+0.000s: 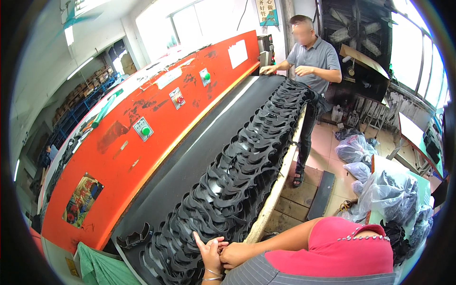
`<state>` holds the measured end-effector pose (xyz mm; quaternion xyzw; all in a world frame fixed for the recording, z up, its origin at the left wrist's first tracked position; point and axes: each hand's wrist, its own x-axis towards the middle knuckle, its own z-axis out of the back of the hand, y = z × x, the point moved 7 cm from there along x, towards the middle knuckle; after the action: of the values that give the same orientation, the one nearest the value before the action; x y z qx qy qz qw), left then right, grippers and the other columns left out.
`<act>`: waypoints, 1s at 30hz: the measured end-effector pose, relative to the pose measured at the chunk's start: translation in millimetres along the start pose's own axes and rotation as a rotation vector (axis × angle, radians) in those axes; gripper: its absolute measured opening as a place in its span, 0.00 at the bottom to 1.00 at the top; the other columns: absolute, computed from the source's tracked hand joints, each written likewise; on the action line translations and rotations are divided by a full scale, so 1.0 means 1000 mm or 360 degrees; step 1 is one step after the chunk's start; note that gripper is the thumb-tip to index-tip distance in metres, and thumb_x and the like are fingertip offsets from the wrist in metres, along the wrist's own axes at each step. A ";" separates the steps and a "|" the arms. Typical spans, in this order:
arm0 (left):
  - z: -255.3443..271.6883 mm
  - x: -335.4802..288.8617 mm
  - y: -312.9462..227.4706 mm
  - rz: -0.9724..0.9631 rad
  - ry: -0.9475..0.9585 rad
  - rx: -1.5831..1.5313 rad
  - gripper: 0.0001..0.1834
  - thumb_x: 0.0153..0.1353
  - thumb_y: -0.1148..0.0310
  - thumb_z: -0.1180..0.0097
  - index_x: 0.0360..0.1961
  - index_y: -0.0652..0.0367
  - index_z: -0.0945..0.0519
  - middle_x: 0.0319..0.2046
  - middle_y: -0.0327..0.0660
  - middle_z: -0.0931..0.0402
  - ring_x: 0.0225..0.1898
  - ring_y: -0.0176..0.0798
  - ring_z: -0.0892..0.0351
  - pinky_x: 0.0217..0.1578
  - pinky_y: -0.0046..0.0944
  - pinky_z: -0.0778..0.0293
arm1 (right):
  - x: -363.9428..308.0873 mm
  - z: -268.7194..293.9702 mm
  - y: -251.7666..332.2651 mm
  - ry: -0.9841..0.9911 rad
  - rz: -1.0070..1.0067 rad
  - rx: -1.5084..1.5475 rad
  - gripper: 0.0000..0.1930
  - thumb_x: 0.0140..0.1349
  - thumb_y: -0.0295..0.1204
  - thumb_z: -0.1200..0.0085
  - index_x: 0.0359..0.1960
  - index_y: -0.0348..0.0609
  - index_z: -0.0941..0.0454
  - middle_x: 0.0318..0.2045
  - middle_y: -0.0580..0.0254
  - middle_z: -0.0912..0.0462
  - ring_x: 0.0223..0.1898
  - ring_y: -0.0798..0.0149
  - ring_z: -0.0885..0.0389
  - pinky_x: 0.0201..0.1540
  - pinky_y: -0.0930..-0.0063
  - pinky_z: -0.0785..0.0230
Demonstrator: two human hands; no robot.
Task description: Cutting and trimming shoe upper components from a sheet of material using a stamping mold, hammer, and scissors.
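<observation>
Over the near end of a long layered heap of cut black sheet pieces (228,175), my two hands are close together. My left hand (210,251), with bangles at the wrist, has its index finger stretched out over the black pieces and its other fingers partly bent. Its fingers are apart and nothing shows in them. Against its side lies my right hand (233,255), its fingers curled closed. Whatever those fingers hold, if anything, is hidden. A loose curved black piece (136,237) lies apart, left of the heap.
A long orange machine (156,114) with buttons stands along the bed's left side. At the far end a co-worker (316,57) has both hands over the bed. A pale edge rail (273,194) runs at right. Plastic bags (389,190) and green cloth (102,266) are nearby.
</observation>
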<state>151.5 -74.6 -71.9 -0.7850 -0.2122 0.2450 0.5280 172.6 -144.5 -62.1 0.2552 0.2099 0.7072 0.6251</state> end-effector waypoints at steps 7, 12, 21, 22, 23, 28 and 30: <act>0.009 0.006 0.016 0.0040 0.0038 0.0005 0.28 0.65 0.72 0.52 0.64 0.63 0.46 0.36 0.50 0.22 0.31 0.38 0.19 0.32 0.34 0.22 | -0.001 0.000 0.001 0.0010 -0.0015 0.0051 0.13 0.50 0.36 0.46 0.24 0.36 0.22 0.22 0.50 0.19 0.27 0.49 0.19 0.31 0.57 0.26; 0.011 0.005 0.019 0.0057 0.0034 0.0011 0.17 0.65 0.71 0.53 0.53 0.67 0.33 0.36 0.49 0.22 0.31 0.38 0.19 0.34 0.34 0.22 | -0.001 0.003 0.002 0.0011 -0.0025 0.0056 0.13 0.50 0.36 0.47 0.24 0.35 0.22 0.22 0.49 0.19 0.27 0.48 0.19 0.31 0.56 0.25; 0.010 0.004 0.016 0.0042 0.0027 0.0021 0.14 0.66 0.71 0.52 0.50 0.66 0.30 0.35 0.48 0.21 0.32 0.38 0.19 0.35 0.34 0.22 | 0.001 -0.003 -0.001 0.0009 0.0010 0.0095 0.13 0.50 0.35 0.46 0.24 0.35 0.22 0.22 0.48 0.20 0.27 0.47 0.19 0.31 0.56 0.25; 0.011 0.004 0.016 0.0047 0.0026 0.0026 0.13 0.66 0.71 0.52 0.50 0.66 0.30 0.35 0.48 0.21 0.32 0.38 0.19 0.34 0.34 0.22 | 0.001 -0.002 0.000 0.0012 0.0011 0.0097 0.13 0.50 0.35 0.46 0.24 0.35 0.22 0.22 0.48 0.20 0.27 0.47 0.19 0.31 0.56 0.25; 0.011 0.003 0.016 0.0048 0.0024 0.0026 0.13 0.66 0.71 0.52 0.50 0.66 0.30 0.35 0.48 0.21 0.32 0.38 0.19 0.34 0.34 0.22 | 0.001 0.000 0.001 0.0005 0.0026 0.0090 0.13 0.50 0.35 0.47 0.24 0.35 0.22 0.22 0.48 0.20 0.27 0.47 0.19 0.31 0.56 0.25; 0.009 0.002 0.014 0.0061 0.0006 0.0007 0.13 0.65 0.71 0.53 0.49 0.65 0.30 0.35 0.48 0.21 0.31 0.38 0.19 0.34 0.34 0.22 | 0.000 -0.001 0.001 -0.0010 0.0029 0.0085 0.13 0.50 0.35 0.47 0.24 0.35 0.22 0.22 0.49 0.20 0.26 0.48 0.19 0.30 0.55 0.26; 0.008 0.002 0.015 0.0056 0.0009 0.0010 0.13 0.65 0.72 0.53 0.49 0.65 0.30 0.35 0.48 0.21 0.31 0.38 0.19 0.34 0.34 0.22 | -0.001 -0.001 0.000 -0.0028 0.0032 0.0063 0.13 0.49 0.35 0.47 0.23 0.35 0.22 0.22 0.49 0.20 0.26 0.48 0.19 0.30 0.56 0.26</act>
<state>148.8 -72.7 -88.9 -0.7877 -0.1960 0.2527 0.5266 172.0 -145.3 -63.5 0.2758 0.2159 0.7068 0.6146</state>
